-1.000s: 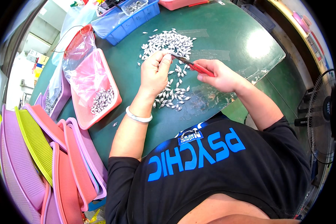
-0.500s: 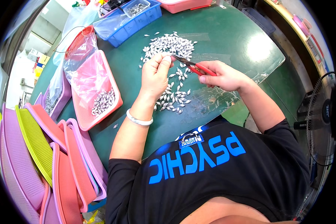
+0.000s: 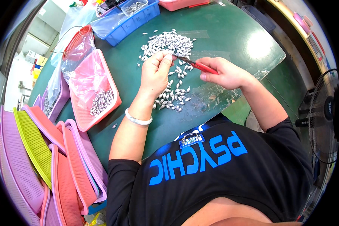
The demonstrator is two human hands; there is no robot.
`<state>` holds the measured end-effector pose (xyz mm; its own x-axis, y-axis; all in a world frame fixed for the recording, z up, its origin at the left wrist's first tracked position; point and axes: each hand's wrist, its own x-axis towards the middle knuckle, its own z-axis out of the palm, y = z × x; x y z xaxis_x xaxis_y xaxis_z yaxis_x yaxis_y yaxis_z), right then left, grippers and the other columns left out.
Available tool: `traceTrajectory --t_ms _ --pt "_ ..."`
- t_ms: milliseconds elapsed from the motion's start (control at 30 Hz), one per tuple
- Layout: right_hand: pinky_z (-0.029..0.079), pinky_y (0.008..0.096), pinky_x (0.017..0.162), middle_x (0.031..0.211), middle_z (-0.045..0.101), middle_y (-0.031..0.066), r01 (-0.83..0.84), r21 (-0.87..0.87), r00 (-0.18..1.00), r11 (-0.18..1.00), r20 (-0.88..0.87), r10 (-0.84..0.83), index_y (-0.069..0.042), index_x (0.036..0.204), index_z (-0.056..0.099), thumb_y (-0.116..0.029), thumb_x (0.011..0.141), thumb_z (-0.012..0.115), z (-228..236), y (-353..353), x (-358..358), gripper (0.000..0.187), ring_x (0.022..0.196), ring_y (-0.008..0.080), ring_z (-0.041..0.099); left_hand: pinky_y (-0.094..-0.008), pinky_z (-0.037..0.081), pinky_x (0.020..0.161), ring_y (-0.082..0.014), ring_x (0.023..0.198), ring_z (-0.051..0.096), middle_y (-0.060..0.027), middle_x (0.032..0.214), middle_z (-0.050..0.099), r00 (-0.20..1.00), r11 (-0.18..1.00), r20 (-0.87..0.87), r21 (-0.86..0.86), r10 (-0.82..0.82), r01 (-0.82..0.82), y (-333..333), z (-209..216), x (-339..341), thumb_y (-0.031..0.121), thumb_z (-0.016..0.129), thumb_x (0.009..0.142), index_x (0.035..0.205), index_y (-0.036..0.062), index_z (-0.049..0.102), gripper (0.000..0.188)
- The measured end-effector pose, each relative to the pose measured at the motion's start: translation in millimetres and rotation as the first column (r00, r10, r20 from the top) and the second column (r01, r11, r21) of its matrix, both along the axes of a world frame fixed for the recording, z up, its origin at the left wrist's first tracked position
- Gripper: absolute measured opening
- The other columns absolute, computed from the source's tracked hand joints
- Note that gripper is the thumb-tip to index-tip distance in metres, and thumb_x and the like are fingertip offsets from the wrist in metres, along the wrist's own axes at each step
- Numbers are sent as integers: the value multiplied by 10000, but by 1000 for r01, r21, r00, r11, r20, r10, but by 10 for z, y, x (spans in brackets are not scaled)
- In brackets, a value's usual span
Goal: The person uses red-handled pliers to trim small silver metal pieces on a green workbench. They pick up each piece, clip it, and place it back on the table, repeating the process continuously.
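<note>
My right hand [image 3: 225, 74] grips a pair of red-handled pliers [image 3: 206, 68], its dark jaws pointing left. At the jaw tips, my left hand [image 3: 156, 72] is closed in a pinch between thumb and forefinger. Whatever those fingers hold is too small and covered to name. Just beyond the left hand lies a heap of small silver teardrop-shaped metal pieces [image 3: 168, 42]. A looser group of the same silver pieces [image 3: 171, 99] is spread nearer to me, right of my left wrist.
Left of my arm, a pink basket [image 3: 116, 98] holds more silver pieces and plastic film. A purple basket [image 3: 64, 96] stands beside it. Stacked colourful baskets [image 3: 34, 147] fill the lower left. A blue bin [image 3: 133, 26] is at the back; a black fan [image 3: 324, 113] stands right.
The pliers' handles have come closer together in my right hand, and the tool has turned slightly. My left hand keeps its pinch. The whole view has shifted a little.
</note>
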<state>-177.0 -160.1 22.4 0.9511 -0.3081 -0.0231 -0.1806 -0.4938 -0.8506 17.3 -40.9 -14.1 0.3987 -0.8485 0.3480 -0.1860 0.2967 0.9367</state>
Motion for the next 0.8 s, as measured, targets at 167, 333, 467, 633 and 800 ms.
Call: traceTrajectory --t_ms 167,333,467,633,800 --pt "464 333 749 896 630 134 39 -85 999 996 0 -39 -18 1174 551 -149 849 609 -40 15 17 356 800 211 577 -215 349 550 -39 630 423 48 688 507 996 999 72 8 49 -49 -12 -44 21 130 539 928 860 16 637 164" --pt "476 364 773 939 625 183 141 -242 985 960 132 -112 -6 1157 545 -71 818 600 -119 107 53 350 845 304 608 -221 398 636 -65 698 489 6 743 568 966 989 215 13 144 -150 5 -38 0 128 534 935 870 -1 641 179" --pt "476 382 760 967 599 192 247 -466 958 849 249 -141 -15 1164 524 -7 793 581 -335 125 95 375 860 353 592 -217 401 650 -67 719 500 5 747 583 935 976 287 -3 208 -216 18 -13 -26 130 531 941 875 -3 647 189" --pt "479 394 748 959 586 178 273 -515 956 812 236 -171 -26 1170 511 13 767 576 -335 147 106 410 864 358 591 -233 391 609 -69 670 480 3 708 556 938 971 253 -39 237 -235 -2 -62 -23 131 537 930 851 -6 640 189" --pt "480 399 740 954 578 171 291 -563 954 773 232 -190 -34 1175 502 16 763 570 -312 189 102 421 845 353 588 -215 399 643 -56 708 492 18 745 576 943 972 244 -4 228 -234 8 -66 -30 137 529 941 861 -5 646 201"
